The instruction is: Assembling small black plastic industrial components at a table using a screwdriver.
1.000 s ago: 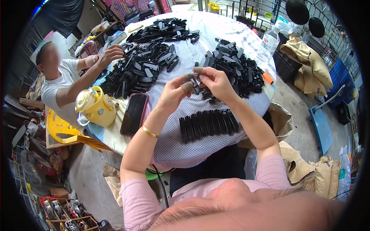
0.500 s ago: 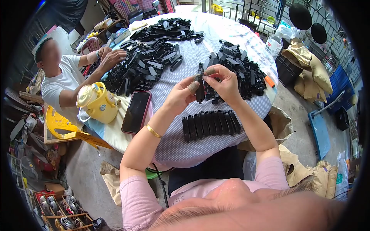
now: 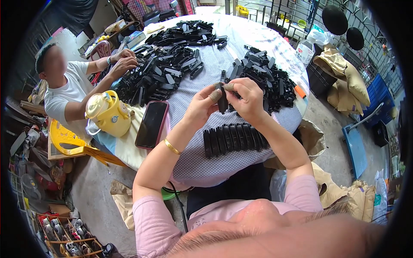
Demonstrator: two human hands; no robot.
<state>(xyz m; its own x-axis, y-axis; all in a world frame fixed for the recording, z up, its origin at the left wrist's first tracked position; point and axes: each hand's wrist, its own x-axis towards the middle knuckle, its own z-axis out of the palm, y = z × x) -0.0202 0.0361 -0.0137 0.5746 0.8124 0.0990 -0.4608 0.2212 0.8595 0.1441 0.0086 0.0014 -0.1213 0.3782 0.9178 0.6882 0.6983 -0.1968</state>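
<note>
over the dotted tablecloth [image 3: 193, 159], both hands [image 3: 228, 99] pinch a black plastic part [image 3: 223, 99], fingers hiding its ends.

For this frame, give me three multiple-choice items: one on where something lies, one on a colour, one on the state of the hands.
1. Where does the dark phone lie?
A. between the jug and the row of black parts
B. on the floor
C. on the far pile

2. What colour is the jug at the table's edge?
A. red
B. yellow
C. white

3. How is the black part held?
A. in the left hand alone
B. lying loose on the cloth
C. between both hands, above the table

Key: 1 A, the phone rests on the cloth, left of the row of black parts. 2 B, its body is yellow. 3 C, left hand and right hand both grip it.
</note>
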